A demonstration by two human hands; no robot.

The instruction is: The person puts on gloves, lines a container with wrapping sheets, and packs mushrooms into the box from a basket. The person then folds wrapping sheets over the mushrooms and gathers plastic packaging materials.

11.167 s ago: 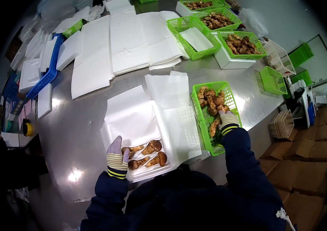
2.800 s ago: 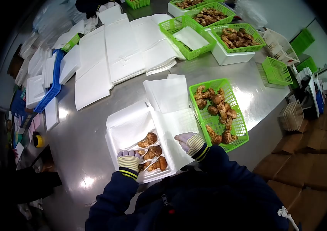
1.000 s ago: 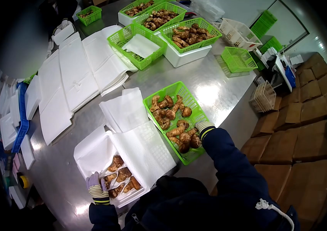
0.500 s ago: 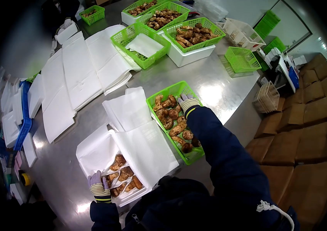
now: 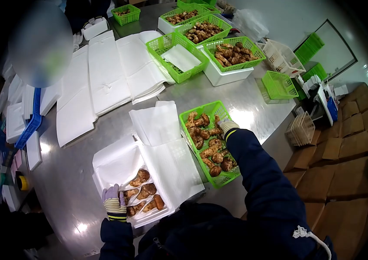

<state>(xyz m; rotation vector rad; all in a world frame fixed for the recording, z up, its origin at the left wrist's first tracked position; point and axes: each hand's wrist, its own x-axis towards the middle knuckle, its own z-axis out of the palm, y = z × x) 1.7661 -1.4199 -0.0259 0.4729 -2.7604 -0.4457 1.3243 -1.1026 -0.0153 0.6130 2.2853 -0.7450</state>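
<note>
1. Mushrooms (image 5: pixel 147 191) laid in box (image 5: pixel 153 218), lower centre-left; three slanted, caps upper-right.
2. Box edge touched by left hand (image 5: pixel 114 201), fingers extended.
3. Right hand (image 5: pixel 228 126) placed at basket (image 5: pixel 227 179), right of centre; grip cannot be told.
4. Paper (image 5: pixel 173 169) laid between.

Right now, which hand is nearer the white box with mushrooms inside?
Left: the left hand is at the left side of the white box; the right hand is farther right, at the nearest green basket.
</note>
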